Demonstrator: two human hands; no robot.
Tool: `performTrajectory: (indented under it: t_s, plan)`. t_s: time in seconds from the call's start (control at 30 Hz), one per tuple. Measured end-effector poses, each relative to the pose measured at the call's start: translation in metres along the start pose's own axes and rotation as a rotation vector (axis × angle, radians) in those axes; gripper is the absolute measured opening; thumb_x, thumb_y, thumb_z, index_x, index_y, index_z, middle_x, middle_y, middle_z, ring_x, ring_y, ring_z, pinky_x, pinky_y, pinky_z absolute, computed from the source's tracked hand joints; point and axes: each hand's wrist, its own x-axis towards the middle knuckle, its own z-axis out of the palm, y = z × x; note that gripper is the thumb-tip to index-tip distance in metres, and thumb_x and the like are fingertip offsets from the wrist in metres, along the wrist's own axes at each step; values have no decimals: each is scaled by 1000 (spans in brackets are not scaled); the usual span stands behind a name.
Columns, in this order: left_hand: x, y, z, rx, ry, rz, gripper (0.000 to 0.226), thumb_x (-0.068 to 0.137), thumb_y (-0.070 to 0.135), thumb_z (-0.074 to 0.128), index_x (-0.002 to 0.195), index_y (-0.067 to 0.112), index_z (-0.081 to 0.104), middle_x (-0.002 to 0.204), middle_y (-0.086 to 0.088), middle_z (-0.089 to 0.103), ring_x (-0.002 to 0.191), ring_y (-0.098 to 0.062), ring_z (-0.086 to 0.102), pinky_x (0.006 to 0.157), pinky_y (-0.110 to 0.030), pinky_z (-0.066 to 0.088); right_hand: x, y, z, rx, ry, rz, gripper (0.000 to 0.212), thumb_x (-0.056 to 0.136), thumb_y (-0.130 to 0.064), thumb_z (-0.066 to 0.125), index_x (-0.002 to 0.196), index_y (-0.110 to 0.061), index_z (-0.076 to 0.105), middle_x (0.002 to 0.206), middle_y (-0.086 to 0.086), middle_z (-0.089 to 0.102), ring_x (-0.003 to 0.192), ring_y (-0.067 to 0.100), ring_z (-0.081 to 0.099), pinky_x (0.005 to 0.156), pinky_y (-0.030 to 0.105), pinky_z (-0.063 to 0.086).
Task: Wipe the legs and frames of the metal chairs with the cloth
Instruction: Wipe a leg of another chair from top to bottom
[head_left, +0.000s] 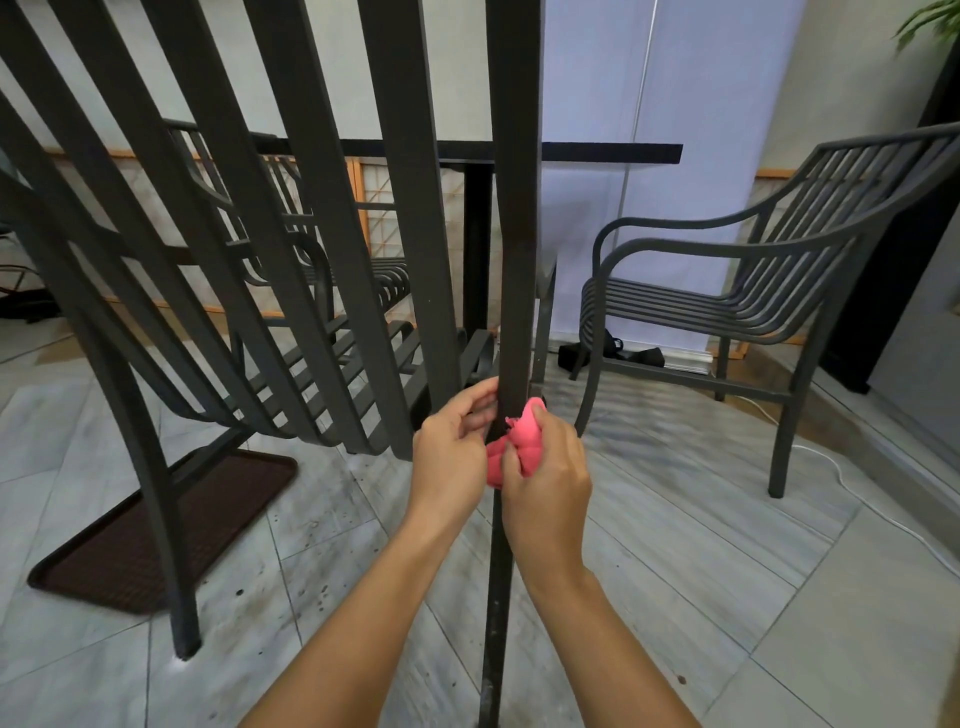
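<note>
A dark metal chair (291, 249) fills the near left, seen from behind through its back slats. Its right rear upright (515, 260) runs from the top of the view down to the floor at the bottom centre. My right hand (548, 473) grips a bunched pink cloth (519, 447) against the right side of that upright, at about seat height. My left hand (457, 447) holds the same upright from the left, fingers curled round it beside the cloth. Below the hands the leg (496, 623) looks scuffed and speckled.
A second metal armchair (753, 306) stands at the right, and a third (291, 218) beyond the slats under a dark table (597, 150). A brown mat (156, 530) lies at the left. A white cable (852, 493) runs over the grey tiled floor.
</note>
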Motion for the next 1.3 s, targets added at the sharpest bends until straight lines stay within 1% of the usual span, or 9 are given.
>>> performTrajectory:
  t_s: [0.1, 0.27, 0.43, 0.57, 0.7, 0.8, 1.0, 1.13, 1.3]
  plan:
    - [-1, 0, 1, 0, -9, 16, 53, 85, -21, 36, 118, 13, 59, 94, 13, 63, 80, 15, 61, 65, -3, 45, -5, 3, 0, -1, -6, 8, 45, 81, -5, 66, 124, -8, 53, 110, 3, 59, 99, 12, 52, 83, 20, 41]
    - [-2, -3, 2, 34, -3, 19, 57, 84, -21, 35, 123, 14, 56, 99, 15, 61, 87, 15, 59, 76, -3, 45, -13, 9, -1, -27, -101, 1, 46, 86, -11, 62, 129, -10, 45, 115, 1, 51, 105, 16, 48, 85, 27, 45]
    - [-2, -4, 3, 63, -5, 8, 61, 84, -22, 33, 124, 19, 55, 101, 19, 60, 89, 19, 57, 80, -1, 43, -27, 14, -4, -6, -263, -21, 66, 80, -6, 57, 139, -9, 28, 140, 2, 27, 126, 13, 28, 103, 19, 28]
    - [-2, -7, 0, 98, -26, 8, 67, 84, -21, 31, 119, 31, 55, 104, 24, 59, 96, 16, 55, 90, -5, 43, -32, 20, -13, 54, -290, -6, 67, 80, 3, 57, 138, -16, 30, 136, -5, 25, 121, 12, 40, 95, 21, 45]
    - [-4, -15, -3, 116, -10, -18, 63, 85, -21, 31, 125, 22, 55, 111, 15, 59, 103, 6, 56, 90, -5, 42, -34, 15, -27, 90, -228, 51, 52, 82, -9, 66, 124, -21, 38, 116, -10, 43, 100, 9, 52, 78, 22, 49]
    - [-5, -23, -4, 113, 0, -57, 61, 86, -19, 34, 129, 20, 54, 125, 6, 59, 115, -5, 54, 101, -23, 43, -26, 1, -34, 52, -120, -54, 48, 77, -13, 73, 118, -16, 48, 111, -13, 46, 97, 4, 49, 79, 22, 47]
    - [-5, -25, -3, 84, 15, -25, 47, 89, -6, 40, 116, 25, 64, 111, 2, 69, 108, -13, 62, 97, -41, 49, 10, -25, -36, -48, 71, -235, 51, 68, -5, 77, 114, -10, 56, 114, 7, 58, 100, 24, 54, 80, 31, 50]
    - [-3, -21, -1, 50, 34, -7, 41, 89, -6, 39, 98, 22, 69, 82, 6, 70, 81, -9, 64, 82, -36, 52, 32, -34, -23, -6, 116, -272, 44, 71, -4, 74, 113, -5, 59, 111, 12, 57, 105, 30, 55, 86, 40, 52]
    - [-3, -21, -1, 4, 63, -12, 39, 93, -3, 41, 115, 22, 61, 99, 4, 69, 92, -6, 65, 81, -20, 51, 30, -28, -5, 27, 133, -318, 45, 73, -3, 72, 116, -6, 58, 121, 20, 49, 108, 30, 55, 82, 38, 56]
